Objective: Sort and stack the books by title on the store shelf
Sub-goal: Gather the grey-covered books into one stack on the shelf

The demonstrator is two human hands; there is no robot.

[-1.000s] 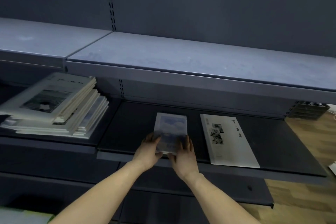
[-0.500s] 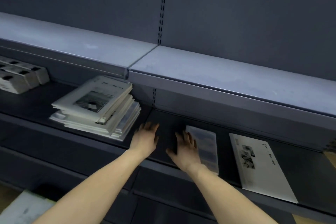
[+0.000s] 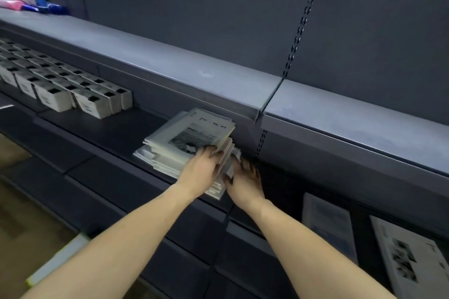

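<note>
A single head-worn camera looks forward and down from close range, angled leftward along the dark shelf [image 3: 116,128], with both forearms reaching in from the bottom edge toward the book stack [image 3: 184,138] near frame centre.

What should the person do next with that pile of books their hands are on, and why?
Probably lift the top book off the messy stack. The left hand already lies on its near corner, the right hand is at the stack's right edge, and two single books, the blue-grey book and white book, lie apart on the shelf to the right, like started piles.
</note>
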